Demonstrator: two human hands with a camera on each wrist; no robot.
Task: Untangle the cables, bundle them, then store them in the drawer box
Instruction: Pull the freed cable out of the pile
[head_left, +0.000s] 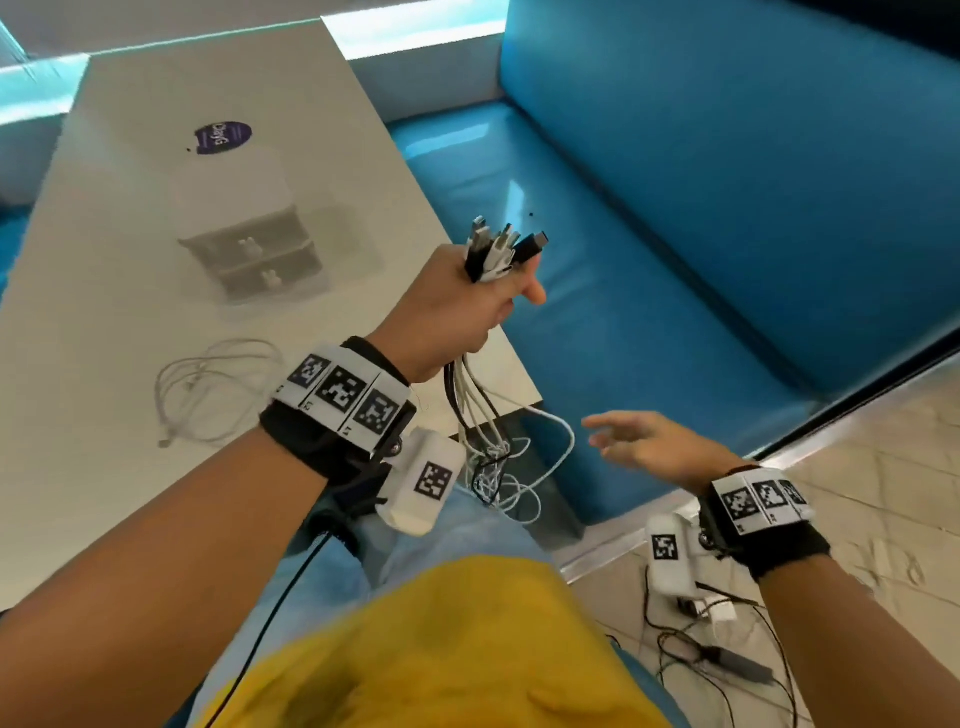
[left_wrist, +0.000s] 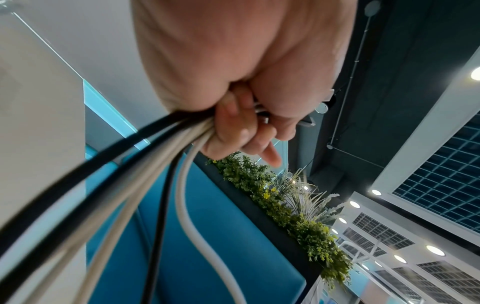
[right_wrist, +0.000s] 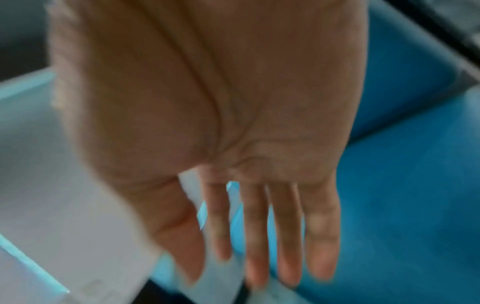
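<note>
My left hand (head_left: 467, 301) is raised over the table's right edge and grips a bunch of black and white cables (head_left: 498, 249), their plugs sticking up out of the fist. The rest of the bunch hangs down in a tangle (head_left: 493, 462) toward my lap. In the left wrist view the fingers (left_wrist: 233, 131) are curled round the cables (left_wrist: 145, 185). My right hand (head_left: 639, 441) hovers to the right of the hanging tangle, fingers straight, holding nothing; the right wrist view shows its flat palm (right_wrist: 233, 123). The white drawer box (head_left: 249, 239) stands on the table, both drawers closed.
A loose white cable (head_left: 208, 389) lies coiled on the white table (head_left: 104, 286) near my left wrist. A blue bench seat (head_left: 649, 286) runs along the right. Dark wires and a small device (head_left: 727, 660) lie on the tiled floor at lower right.
</note>
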